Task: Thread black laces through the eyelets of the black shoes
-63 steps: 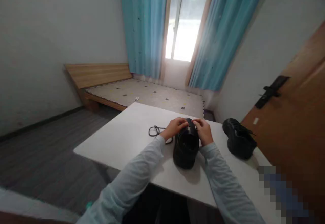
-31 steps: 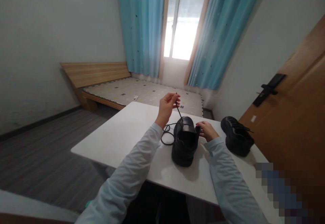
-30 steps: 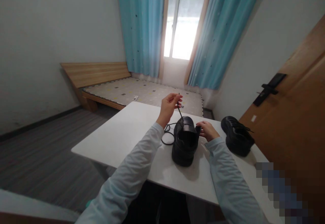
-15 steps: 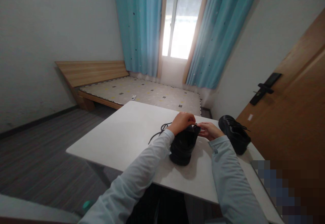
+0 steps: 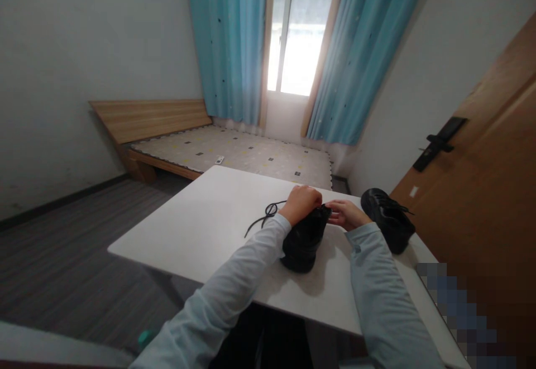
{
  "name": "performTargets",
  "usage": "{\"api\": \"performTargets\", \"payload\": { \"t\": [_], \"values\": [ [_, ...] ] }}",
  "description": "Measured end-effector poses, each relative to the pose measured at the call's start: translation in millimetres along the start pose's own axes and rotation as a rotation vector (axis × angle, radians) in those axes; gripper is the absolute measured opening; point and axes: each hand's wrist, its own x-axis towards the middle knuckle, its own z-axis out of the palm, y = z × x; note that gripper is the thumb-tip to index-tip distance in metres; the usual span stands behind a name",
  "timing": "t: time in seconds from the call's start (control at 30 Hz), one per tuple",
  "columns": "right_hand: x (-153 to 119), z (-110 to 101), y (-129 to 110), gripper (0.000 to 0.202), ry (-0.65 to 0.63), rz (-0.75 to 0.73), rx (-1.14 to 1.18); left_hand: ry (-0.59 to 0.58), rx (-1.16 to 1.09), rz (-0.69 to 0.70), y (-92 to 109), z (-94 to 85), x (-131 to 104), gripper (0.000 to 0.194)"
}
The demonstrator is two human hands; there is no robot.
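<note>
A black lace-up shoe [image 5: 305, 243] stands on the white table [image 5: 180, 218] with its heel towards me. My left hand [image 5: 302, 204] bends over the front of the shoe, its fingers closed in a pinch at the lacing. A loose black shoelace [image 5: 255, 224] trails from the shoe over the tabletop to the left. On the other side my right hand [image 5: 345, 214] pinches the shoe's upper edge by the eyelets, its fingertips close to the left ones. The exact grip on lace and edge is small and partly hidden.
A second black shoe [image 5: 387, 218], laced, sits at the table's right edge. Behind the table is a bed [image 5: 238, 143] with a small white object [image 5: 219, 160] near its front edge. A wooden door [image 5: 481, 190] stands to the right.
My left hand's fingers have dipped slightly towards the shoe's lacing. The right hand stays almost where it was, and both shoes keep their places.
</note>
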Motion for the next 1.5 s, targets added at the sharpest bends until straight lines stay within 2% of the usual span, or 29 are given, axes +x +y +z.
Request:
{"api": "performTargets", "payload": {
  "t": [0.3, 0.57, 0.83, 1.03, 1.17, 1.27, 1.33, 1.43, 1.5],
  "values": [
    [-1.1, 2.0, 2.2, 0.010, 0.034, -0.019, -0.021, -0.003, 0.035, 0.029, -1.1, 6.6, 2.8, 0.017],
    [4.6, -2.7, 10.6, 0.025, -0.025, -0.044, -0.059, 0.022, 0.023, 0.032, -2.1, 11.1, 3.9, 0.016],
    [4.4, -1.3, 11.1, 0.023, -0.055, -0.006, -0.007, -0.060, -0.029, 0.030, -2.9, 12.7, 6.5, 0.023],
    [3.4, -9.6, 6.7, 0.020, -0.003, 0.003, -0.053, -0.089, -0.178, 0.066, -2.8, -5.7, 10.9, 0.024],
    [4.3, -11.1, 6.5, 0.017, 0.053, -0.007, -0.078, 0.011, -0.341, 0.059, -8.8, -22.4, 2.6, 0.021],
    [4.6, -9.8, 7.0, 0.016, 0.103, -0.019, -0.093, 0.103, -0.376, 0.035, -16.9, -32.6, -9.3, 0.022],
    [4.7, -9.5, 6.8, 0.016, 0.131, -0.028, -0.098, 0.120, -0.362, -0.008, -23.7, -38.5, -17.8, 0.023],
    [5.1, -10.1, 5.5, 0.018, 0.174, -0.076, -0.092, 0.079, -0.247, -0.123, -36.8, -45.8, -30.5, 0.019],
    [5.5, -10.3, 4.3, 0.019, 0.203, -0.134, -0.078, -0.016, -0.169, -0.189, -46.8, -49.5, -39.5, 0.014]
  ]
}}
